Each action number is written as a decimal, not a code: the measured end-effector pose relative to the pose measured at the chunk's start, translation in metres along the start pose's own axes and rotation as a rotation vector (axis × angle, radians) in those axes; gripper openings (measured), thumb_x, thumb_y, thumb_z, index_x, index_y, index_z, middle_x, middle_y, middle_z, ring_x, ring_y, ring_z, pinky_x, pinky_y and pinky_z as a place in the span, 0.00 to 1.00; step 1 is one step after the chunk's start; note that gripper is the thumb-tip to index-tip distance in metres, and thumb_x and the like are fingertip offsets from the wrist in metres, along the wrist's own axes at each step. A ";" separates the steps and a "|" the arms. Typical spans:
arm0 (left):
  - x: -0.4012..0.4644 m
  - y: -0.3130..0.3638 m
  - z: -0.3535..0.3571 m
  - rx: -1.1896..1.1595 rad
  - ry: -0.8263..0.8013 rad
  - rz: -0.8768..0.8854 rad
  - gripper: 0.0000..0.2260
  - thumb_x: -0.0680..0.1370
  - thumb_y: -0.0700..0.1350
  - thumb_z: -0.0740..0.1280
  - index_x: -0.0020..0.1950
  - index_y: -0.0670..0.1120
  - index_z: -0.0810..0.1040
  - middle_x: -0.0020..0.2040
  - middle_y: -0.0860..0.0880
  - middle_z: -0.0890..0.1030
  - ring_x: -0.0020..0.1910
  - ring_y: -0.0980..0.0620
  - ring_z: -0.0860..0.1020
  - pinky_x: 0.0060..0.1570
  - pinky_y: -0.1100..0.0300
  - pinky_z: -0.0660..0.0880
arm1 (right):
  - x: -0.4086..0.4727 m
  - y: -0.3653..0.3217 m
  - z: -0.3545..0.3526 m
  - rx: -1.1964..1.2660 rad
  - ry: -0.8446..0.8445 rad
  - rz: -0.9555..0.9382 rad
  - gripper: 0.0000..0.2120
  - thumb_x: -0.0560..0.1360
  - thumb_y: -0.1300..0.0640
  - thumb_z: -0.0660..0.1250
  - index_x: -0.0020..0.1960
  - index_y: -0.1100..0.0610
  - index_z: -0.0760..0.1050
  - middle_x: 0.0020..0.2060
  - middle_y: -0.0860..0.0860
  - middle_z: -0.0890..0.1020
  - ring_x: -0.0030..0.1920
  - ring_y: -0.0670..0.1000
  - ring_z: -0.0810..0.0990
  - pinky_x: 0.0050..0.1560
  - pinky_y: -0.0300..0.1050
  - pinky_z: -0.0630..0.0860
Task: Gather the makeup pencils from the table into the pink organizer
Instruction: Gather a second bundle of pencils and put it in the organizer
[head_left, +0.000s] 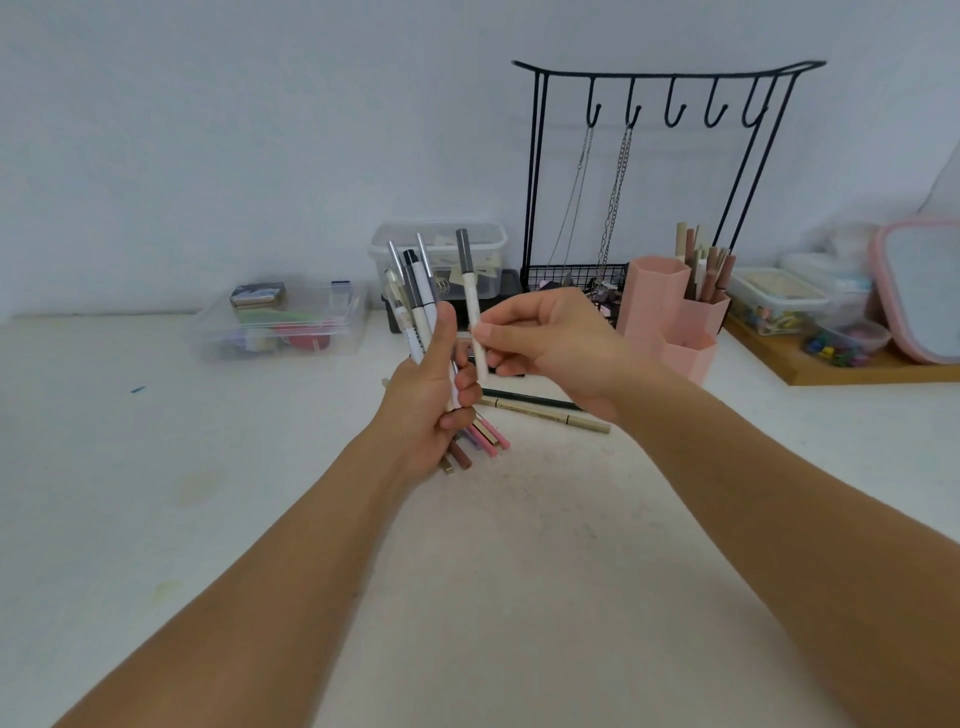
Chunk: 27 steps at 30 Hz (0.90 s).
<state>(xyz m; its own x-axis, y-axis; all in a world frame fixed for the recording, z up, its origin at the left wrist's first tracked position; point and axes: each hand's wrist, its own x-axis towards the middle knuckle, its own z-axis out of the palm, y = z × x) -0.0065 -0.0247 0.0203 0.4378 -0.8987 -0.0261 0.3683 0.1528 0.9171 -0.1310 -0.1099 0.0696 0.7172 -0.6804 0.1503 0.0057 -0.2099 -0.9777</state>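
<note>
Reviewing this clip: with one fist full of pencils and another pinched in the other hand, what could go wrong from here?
The left hand grips a splayed bundle of pencils; one could slip out. The right hand pinches a white pencil by the fingertips only. Two pencils on the table lie partly under that arm and might be missed.

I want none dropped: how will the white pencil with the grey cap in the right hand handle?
The white pencil looks thin and rigid, so probably light. The right hand pinches it only at the fingertips, so it may pivot. Its barrel looks round, likely to roll on the table.
</note>
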 end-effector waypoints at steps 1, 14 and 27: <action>-0.001 -0.001 0.000 0.011 -0.024 0.007 0.28 0.63 0.71 0.71 0.40 0.46 0.76 0.30 0.50 0.71 0.24 0.57 0.66 0.17 0.66 0.58 | -0.001 0.002 0.004 0.017 0.002 -0.015 0.06 0.75 0.64 0.73 0.51 0.65 0.83 0.33 0.53 0.84 0.33 0.47 0.83 0.38 0.37 0.81; -0.003 -0.003 0.000 0.153 -0.015 0.099 0.24 0.67 0.68 0.73 0.43 0.47 0.79 0.29 0.49 0.73 0.26 0.53 0.70 0.21 0.63 0.63 | -0.004 0.006 0.012 -0.148 0.000 -0.112 0.04 0.76 0.68 0.71 0.46 0.67 0.85 0.34 0.61 0.85 0.34 0.54 0.86 0.40 0.46 0.85; 0.005 0.003 -0.008 0.151 0.181 0.096 0.10 0.80 0.46 0.69 0.43 0.44 0.73 0.29 0.48 0.74 0.25 0.52 0.71 0.18 0.64 0.62 | 0.009 0.016 -0.021 -0.694 0.141 -0.085 0.03 0.74 0.59 0.75 0.47 0.53 0.86 0.38 0.43 0.85 0.36 0.37 0.78 0.36 0.26 0.69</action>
<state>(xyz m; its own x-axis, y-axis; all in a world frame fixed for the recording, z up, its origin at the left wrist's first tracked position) 0.0034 -0.0258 0.0198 0.6096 -0.7927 0.0055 0.1971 0.1582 0.9675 -0.1386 -0.1342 0.0580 0.6367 -0.7165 0.2851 -0.4209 -0.6327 -0.6500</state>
